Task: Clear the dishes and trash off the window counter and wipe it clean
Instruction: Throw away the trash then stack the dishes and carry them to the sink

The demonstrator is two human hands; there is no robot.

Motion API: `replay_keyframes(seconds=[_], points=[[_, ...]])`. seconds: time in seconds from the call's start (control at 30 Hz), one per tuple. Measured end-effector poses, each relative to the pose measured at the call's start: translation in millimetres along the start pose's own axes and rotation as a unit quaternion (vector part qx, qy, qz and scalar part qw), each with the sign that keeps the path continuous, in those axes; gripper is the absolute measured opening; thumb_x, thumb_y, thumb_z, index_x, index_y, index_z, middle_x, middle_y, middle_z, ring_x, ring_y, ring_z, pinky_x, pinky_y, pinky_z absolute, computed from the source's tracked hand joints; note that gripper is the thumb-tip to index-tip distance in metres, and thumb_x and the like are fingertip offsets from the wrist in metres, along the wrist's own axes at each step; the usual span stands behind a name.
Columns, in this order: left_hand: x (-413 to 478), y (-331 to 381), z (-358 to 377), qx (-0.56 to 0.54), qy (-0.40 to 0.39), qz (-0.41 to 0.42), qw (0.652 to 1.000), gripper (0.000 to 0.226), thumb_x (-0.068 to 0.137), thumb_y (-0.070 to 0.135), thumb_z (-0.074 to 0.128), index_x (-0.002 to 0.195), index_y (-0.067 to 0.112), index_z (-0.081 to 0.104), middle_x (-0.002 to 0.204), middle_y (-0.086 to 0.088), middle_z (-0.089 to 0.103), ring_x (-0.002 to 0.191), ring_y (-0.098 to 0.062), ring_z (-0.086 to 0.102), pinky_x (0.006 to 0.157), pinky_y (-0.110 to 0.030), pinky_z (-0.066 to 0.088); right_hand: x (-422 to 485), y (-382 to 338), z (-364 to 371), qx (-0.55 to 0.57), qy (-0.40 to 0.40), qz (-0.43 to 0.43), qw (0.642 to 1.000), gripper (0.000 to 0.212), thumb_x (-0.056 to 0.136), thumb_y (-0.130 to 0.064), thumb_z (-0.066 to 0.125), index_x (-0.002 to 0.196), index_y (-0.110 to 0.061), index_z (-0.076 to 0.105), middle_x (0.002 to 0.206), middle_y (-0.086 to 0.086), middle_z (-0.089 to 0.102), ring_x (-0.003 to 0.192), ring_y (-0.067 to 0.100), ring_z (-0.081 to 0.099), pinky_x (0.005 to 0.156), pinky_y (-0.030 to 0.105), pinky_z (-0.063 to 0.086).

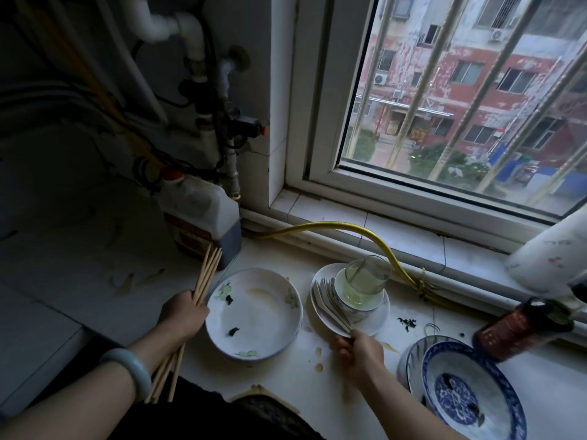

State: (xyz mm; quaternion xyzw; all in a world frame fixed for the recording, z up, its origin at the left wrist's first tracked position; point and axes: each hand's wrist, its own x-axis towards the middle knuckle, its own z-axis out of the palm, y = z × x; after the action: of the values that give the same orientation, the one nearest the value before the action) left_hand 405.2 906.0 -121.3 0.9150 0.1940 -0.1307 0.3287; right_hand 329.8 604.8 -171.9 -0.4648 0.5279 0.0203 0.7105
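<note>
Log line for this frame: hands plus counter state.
left hand: holds chopsticks | right hand: grips small plate under bowl, glass | counter: scraps, unwiped

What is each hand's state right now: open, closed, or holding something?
The left hand is closed, holding the chopsticks.
The right hand is closed, holding the plate by its near rim.

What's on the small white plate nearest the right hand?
On the plate stands a patterned bowl with a glass of greenish liquid inside it; pale utensils lean beside the bowl. The right hand grips the plate's near edge. The bowl's contents are hidden by the glass.
</note>
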Motion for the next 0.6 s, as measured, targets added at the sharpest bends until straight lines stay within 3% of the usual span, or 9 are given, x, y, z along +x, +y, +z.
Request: replay_keyframes(seconds=[0.37, 0.5, 0.6], points=[[-6, 3, -7, -0.026, -0.022, 0.020, 0.999, 0.008, 0.087, 0.016, 0.061, 0.094, 0.018, 0.058, 0.084, -0.003, 0.061, 0.079, -0.021, 0.060, 0.065, -0.029, 0.048, -36, 1, 3, 0.012, -0.059, -0.022, 0.998, 0.013, 0.092, 0.002, 0.045, 0.085, 0.006, 0.055, 0.058, 0.019, 0.061, 0.034, 0.012, 0.047, 0.031, 0.017, 0.033], [-7, 6, -11, -0.040, -0.035, 0.028, 0.998, 0.006, 0.086, 0.018, 0.062, 0.091, 0.018, 0.060, 0.086, -0.004, 0.063, 0.081, -0.021, 0.061, 0.070, -0.030, 0.051, -58, -4, 11, -0.019, -0.091, -0.043, 0.995, 0.015, 0.092, 0.002, 0.043, 0.085, 0.008, 0.054, 0.058, 0.019, 0.059, 0.034, 0.012, 0.044, 0.033, 0.018, 0.032], [-7, 7, -14, -0.051, -0.043, 0.030, 0.997, 0.007, 0.086, 0.020, 0.062, 0.092, 0.019, 0.059, 0.087, -0.004, 0.063, 0.080, -0.020, 0.062, 0.065, -0.029, 0.049, -70, -5, 19, -0.064, -0.111, -0.061, 0.990, 0.014, 0.093, 0.001, 0.043, 0.087, 0.008, 0.054, 0.061, 0.020, 0.058, 0.040, 0.015, 0.042, 0.038, 0.023, 0.033]])
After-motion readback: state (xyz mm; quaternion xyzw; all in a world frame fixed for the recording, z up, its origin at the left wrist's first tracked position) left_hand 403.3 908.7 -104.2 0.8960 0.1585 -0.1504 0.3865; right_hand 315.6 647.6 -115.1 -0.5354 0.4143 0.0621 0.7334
